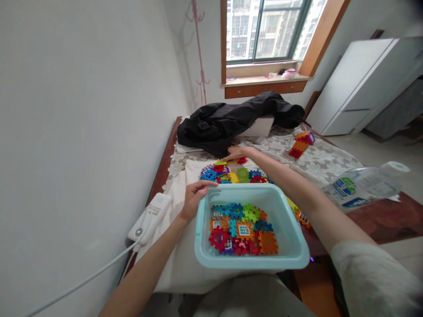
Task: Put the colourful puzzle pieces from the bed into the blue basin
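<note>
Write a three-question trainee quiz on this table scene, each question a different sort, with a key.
1. True or false: the left hand grips the rim of the light blue tub.
2. The right hand reaches: A) the plastic bottle B) the loose pile of interlocking tiles C) the black jacket.
3. What lies inside the tub?

Key: 1 true. 2 B. 3 Coloured interlocking tiles.
</note>
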The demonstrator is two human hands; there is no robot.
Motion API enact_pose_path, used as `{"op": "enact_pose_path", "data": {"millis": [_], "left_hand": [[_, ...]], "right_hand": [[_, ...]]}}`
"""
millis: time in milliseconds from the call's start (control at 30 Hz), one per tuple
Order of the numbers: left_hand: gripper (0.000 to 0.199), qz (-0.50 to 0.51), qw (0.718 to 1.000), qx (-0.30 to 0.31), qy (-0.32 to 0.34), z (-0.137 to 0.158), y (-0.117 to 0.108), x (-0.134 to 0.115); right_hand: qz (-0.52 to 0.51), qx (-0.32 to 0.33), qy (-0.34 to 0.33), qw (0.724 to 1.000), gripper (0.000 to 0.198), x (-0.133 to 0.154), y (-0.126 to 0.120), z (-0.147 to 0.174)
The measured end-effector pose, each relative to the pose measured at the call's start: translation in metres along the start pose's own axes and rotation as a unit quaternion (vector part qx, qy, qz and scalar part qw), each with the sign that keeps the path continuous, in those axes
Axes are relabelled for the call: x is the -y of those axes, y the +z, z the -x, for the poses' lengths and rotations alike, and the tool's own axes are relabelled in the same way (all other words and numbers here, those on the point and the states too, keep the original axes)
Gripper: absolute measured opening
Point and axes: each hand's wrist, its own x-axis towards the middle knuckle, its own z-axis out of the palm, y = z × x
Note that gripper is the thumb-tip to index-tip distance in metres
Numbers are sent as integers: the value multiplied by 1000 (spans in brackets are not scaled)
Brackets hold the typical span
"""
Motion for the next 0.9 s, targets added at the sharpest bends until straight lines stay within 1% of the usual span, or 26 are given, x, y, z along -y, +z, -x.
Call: {"op": "enact_pose_path", "data": {"millis": [100,200,333,500,567,633,733,833,900], "left_hand": [[29,-7,1000,5,4,-1,-2,4],[30,-1,1000,16,10,-2,-4,9],[31,5,1000,20,12,-3,-5,13],[32,9,1000,24,14,-3,-4,13],[32,9,1000,23,18,-3,-4,13],[31,7,1000,22,20,-3,-4,13],[29,12,999,25,23,-2,-3,13],[28,29,999,32,27,-3,-2,11],[28,37,998,32,31,-3,-1,10]], "right_hand": [[21,41,39,998,63,4,1,0],[36,68,67,995,62,6,0,2],[59,92,80,991,56,9,-2,2],[106,125,98,982,37,11,-4,1],[128,139,102,977,37,10,-6,3],[137,140,88,977,42,10,-8,7],[122,126,28,984,48,8,-12,16],[111,130,-29,985,47,5,-13,32],[118,128,-52,983,50,1,-12,46]]}}
